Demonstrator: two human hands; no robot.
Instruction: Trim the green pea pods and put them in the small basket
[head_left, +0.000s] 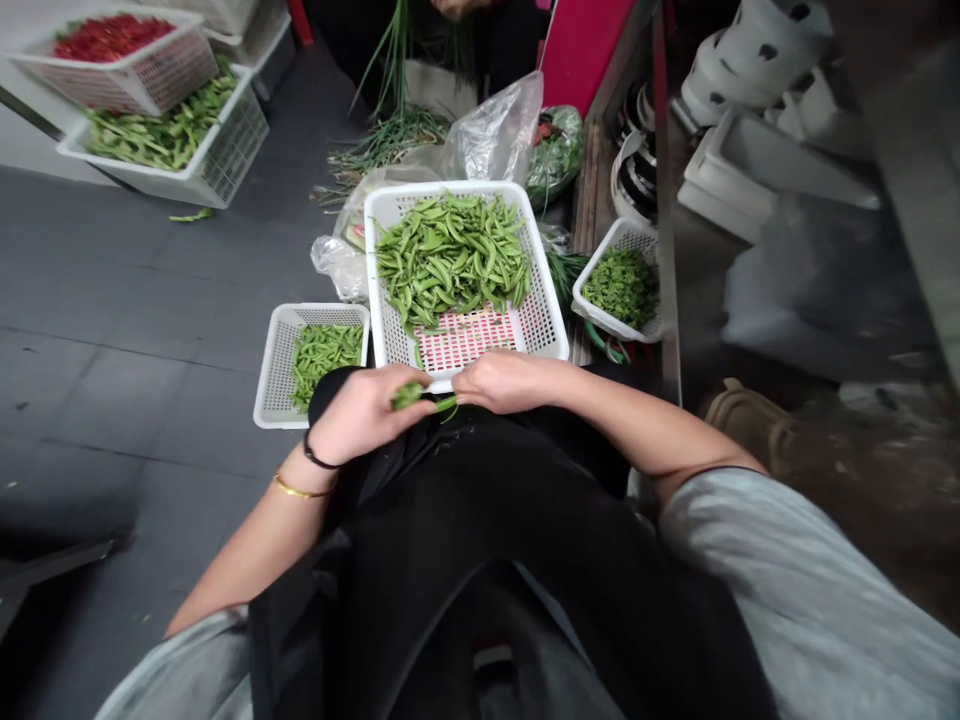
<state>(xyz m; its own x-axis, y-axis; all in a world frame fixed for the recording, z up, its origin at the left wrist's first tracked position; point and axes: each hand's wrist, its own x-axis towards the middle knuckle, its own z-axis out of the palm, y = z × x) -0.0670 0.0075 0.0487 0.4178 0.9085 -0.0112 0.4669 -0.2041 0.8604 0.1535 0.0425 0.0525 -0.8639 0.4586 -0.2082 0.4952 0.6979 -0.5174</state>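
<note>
My left hand (365, 412) and my right hand (501, 381) meet over my lap, both closed on one green pea pod (411, 395). The left fingers pinch its body, the right fingers pinch its end. Just beyond my hands stands a large white basket (551, 320) heaped with green pea pods (450, 255). To its left a smaller white basket (271, 375) holds a small pile of pods (324, 352).
A small white basket of green trimmings (622, 287) sits at right. A clear plastic bag (491, 135) and long green stalks (386, 140) lie behind. At far left are stacked baskets with green pods (161, 135) and red chillies (109, 35). White containers (750, 110) stand at right.
</note>
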